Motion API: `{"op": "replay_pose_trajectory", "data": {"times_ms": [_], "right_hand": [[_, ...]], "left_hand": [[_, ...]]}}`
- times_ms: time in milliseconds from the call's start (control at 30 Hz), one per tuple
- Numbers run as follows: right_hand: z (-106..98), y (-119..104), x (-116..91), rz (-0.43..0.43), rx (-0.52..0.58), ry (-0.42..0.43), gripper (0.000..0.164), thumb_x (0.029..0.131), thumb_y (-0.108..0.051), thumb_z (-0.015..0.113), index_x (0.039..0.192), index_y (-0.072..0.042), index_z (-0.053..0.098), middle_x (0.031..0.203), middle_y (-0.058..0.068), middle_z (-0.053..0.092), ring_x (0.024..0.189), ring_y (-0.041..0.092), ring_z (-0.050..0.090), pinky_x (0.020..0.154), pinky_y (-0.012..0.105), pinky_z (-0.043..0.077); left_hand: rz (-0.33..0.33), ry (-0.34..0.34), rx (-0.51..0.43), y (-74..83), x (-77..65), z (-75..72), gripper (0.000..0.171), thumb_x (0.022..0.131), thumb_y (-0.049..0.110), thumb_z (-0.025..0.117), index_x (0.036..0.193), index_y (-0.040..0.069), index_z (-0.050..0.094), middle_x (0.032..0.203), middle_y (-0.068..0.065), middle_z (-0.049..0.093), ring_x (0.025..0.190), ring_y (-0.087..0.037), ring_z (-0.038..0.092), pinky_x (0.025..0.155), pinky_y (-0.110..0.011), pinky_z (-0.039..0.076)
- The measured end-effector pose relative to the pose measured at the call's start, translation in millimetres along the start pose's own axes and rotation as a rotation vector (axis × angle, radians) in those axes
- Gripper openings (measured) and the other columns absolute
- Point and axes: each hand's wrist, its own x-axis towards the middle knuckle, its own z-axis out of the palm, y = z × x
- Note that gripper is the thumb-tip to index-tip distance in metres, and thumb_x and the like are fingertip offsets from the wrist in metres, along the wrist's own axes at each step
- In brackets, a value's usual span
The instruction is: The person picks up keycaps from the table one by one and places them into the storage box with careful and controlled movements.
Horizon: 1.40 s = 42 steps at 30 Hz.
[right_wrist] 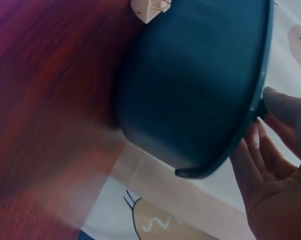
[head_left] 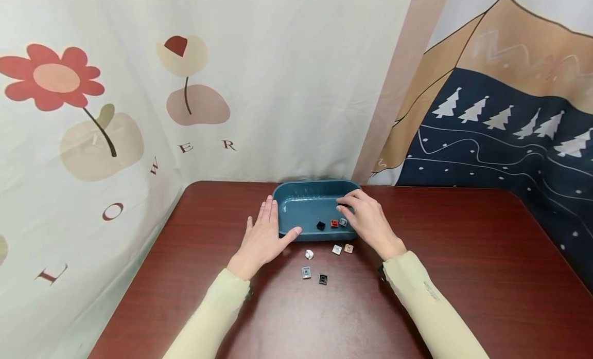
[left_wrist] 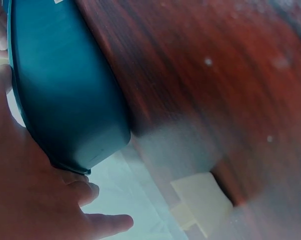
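A blue-green basin (head_left: 315, 237) stands at the table's back edge. My left hand (head_left: 261, 240) lies with straight fingers along its left rim, the thumb reaching over the front corner. Above the basin's right part, my right hand (head_left: 370, 222) pinches a small black keycap (right_wrist: 260, 109) between thumb and fingers. Inside the basin lie a black keycap (head_left: 320, 226), a red keycap (head_left: 334, 223) and a grey keycap (head_left: 343, 222). In front of it, on the table, are a white keycap (head_left: 309, 254), a pale keycap (head_left: 337, 249) and a beige keycap (head_left: 349, 249).
Nearer on the brown table (head_left: 440, 276) are a grey keycap (head_left: 306, 272) and a black keycap (head_left: 323, 279). A printed curtain (head_left: 296, 81) hangs right behind the basin and along the table's left side. Another patterned cloth (head_left: 500, 143) hangs at the right.
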Motion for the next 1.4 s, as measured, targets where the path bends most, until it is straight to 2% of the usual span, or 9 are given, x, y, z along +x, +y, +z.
{"op": "replay_pose_trajectory", "data": {"times_ms": [633, 867, 1400], "right_hand": [[22, -2, 20, 0.075, -0.088, -0.222, 0.015, 0.089, -0.01, 0.071, 0.102, -0.007, 0.076, 0.096, 0.005, 0.064, 0.088, 0.018, 0.06, 0.078, 0.036, 0.053], [24, -3, 24, 0.107, -0.088, -0.271, 0.015, 0.09, -0.012, 0.07, 0.102, -0.008, 0.077, 0.094, 0.004, 0.065, 0.086, 0.017, 0.06, 0.077, 0.036, 0.053], [27, 1, 26, 0.151, -0.112, -0.348, 0.016, 0.089, -0.016, 0.071, 0.103, -0.009, 0.077, 0.098, 0.006, 0.068, 0.091, 0.02, 0.061, 0.08, 0.039, 0.052]], "left_hand": [[-0.01, -0.019, 0.004, 0.1, 0.9, 0.0, 0.108, 0.085, 0.082, 0.028, 0.155, 0.002, 0.008, 0.162, -0.01, 0.0, 0.147, -0.026, 0.005, 0.11, -0.06, 0.016], [-0.003, -0.014, -0.006, 1.6, -0.2, -1.8, 0.107, 0.086, 0.08, 0.032, 0.154, 0.001, 0.009, 0.161, -0.012, 0.002, 0.147, -0.028, 0.006, 0.11, -0.061, 0.017], [-0.011, -0.022, 0.007, 0.8, 0.0, -1.9, 0.107, 0.085, 0.081, 0.029, 0.155, 0.002, 0.008, 0.162, -0.01, -0.001, 0.147, -0.027, 0.006, 0.11, -0.061, 0.016]]}}
